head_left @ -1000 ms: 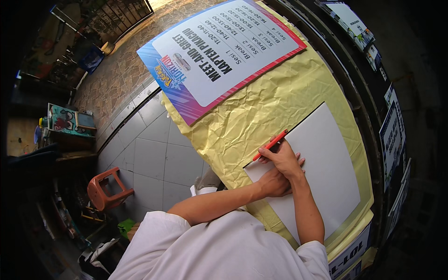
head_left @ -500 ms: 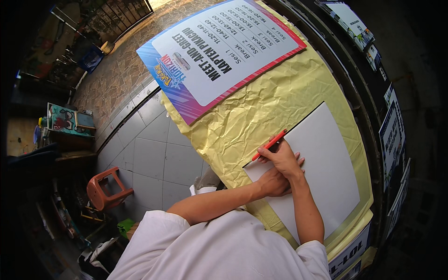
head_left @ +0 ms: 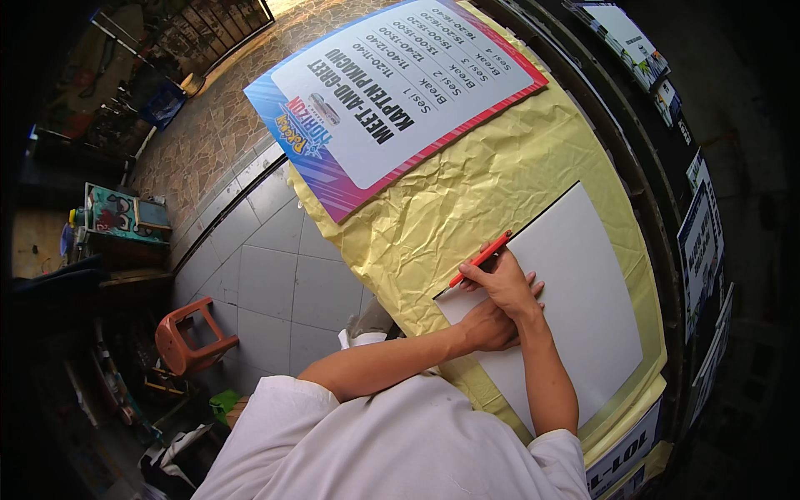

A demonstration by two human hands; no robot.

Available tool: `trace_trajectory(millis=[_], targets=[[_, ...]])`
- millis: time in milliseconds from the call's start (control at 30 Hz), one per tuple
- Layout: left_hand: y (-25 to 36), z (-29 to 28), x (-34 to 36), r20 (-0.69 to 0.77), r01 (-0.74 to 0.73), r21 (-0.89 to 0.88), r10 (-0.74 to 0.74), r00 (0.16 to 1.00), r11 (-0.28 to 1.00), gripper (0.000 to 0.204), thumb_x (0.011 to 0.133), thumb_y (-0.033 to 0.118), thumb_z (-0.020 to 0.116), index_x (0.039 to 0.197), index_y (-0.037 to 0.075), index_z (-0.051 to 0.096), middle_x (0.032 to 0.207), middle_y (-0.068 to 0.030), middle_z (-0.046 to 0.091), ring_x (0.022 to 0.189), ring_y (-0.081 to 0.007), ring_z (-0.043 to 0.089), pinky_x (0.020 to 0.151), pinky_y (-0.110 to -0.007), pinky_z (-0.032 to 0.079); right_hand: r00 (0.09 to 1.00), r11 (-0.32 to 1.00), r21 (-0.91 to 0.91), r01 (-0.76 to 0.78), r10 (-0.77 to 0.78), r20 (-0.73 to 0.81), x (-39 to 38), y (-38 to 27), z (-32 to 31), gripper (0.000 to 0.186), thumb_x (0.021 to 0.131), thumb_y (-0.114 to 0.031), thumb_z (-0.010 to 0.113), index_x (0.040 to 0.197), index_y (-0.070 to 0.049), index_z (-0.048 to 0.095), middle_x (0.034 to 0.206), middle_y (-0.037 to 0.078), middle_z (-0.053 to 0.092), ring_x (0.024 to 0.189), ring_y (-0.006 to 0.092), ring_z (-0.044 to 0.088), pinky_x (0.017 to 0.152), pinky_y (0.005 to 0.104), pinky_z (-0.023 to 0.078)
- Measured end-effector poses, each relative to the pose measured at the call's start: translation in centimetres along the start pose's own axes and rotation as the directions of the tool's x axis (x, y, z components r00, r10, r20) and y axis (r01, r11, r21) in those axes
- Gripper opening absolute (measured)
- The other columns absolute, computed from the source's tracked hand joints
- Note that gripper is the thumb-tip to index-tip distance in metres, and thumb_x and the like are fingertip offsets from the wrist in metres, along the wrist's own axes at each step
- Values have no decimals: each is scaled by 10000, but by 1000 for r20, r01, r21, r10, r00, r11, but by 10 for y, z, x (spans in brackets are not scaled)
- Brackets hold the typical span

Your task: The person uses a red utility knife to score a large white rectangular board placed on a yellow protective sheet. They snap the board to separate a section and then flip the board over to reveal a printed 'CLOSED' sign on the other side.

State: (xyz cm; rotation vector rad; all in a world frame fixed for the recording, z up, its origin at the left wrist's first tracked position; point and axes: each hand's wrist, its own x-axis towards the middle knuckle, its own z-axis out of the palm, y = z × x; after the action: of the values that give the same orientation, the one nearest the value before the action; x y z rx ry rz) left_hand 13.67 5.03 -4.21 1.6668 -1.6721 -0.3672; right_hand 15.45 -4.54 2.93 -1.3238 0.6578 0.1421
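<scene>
A white board [head_left: 583,292] with a thin dark edge lies on crumpled yellow paper [head_left: 442,217] in front of me. My left hand [head_left: 490,325] rests flat on it, its fingers stretched out under my right wrist. Above and across it, my right hand [head_left: 504,279] is closed around a slim red utility knife [head_left: 479,260], held aslant along the board's dark far-left edge. The blade is too small to make out. Part of my left fingers is hidden by the right forearm.
A printed sign [head_left: 392,108] with a blue and pink border lies beyond the board. Printed panels [head_left: 700,242] stand along the right side. On the grey tiled floor to the left is a brown plastic stool [head_left: 187,337]; a gate [head_left: 221,33] is at the far left.
</scene>
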Motion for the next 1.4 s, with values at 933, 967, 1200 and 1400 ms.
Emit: trace_trajectory(millis=[933,967,1200,1400], targets=[[1,0,2,7,32,-28,-32,999,999,689,1013,437,503,1620,150,350,1726,-157,200,1601,-389,133,1296,-552,125,999,999,-9,43,-43,5,4,0,-4,285,917,-79,802,1060,18,575,848,95,716,694,138,701,626,275,596],[1,-2,2,12,33,-29,-32,999,999,704,1006,449,512,1620,145,349,1724,-160,202,1600,-390,135,1296,-550,124,999,999,-17,36,-36,16,5,0,-7,303,916,-78,803,1075,14,561,857,94,714,694,138,701,625,275,596],[1,-5,3,64,49,3,-49,997,999,791,957,517,556,1611,122,350,1717,-178,205,1598,-387,141,1302,-520,122,997,997,14,72,-72,-40,6,-3,-9,287,929,-78,789,1053,-5,541,840,87,709,679,136,696,612,268,587],[2,-11,4,145,44,20,-46,988,999,787,952,534,563,1566,73,392,1701,-193,229,1583,-384,182,1297,-523,133,998,996,-58,60,-61,-9,11,-10,-21,270,931,-82,788,1021,-15,542,823,84,702,674,137,691,607,269,579]])
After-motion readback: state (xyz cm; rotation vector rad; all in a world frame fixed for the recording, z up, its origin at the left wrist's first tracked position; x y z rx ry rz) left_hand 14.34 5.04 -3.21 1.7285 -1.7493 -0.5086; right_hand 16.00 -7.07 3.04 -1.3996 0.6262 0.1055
